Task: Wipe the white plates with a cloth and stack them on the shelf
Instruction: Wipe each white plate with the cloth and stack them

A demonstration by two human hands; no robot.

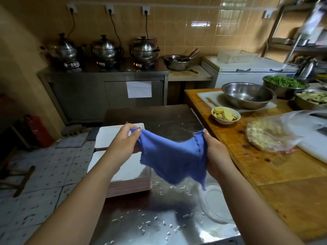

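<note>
Cloth [171, 156] hangs above the plates [131, 170], pinched by my left hand [123, 140] and right hand [215, 151]; I should fold it flat before wiping.

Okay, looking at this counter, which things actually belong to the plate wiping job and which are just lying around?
Job: blue cloth, held stretched between left hand and right hand; near plate stack; far plate stack.

Lying about: ginger bowl, empty steel bowl, green beans, bagged food.

Tan tiled wall [177, 23] behind a steel cabinet [106, 89], speckled floor tiles [44, 174], wooden counter [265, 165] at right.
</note>
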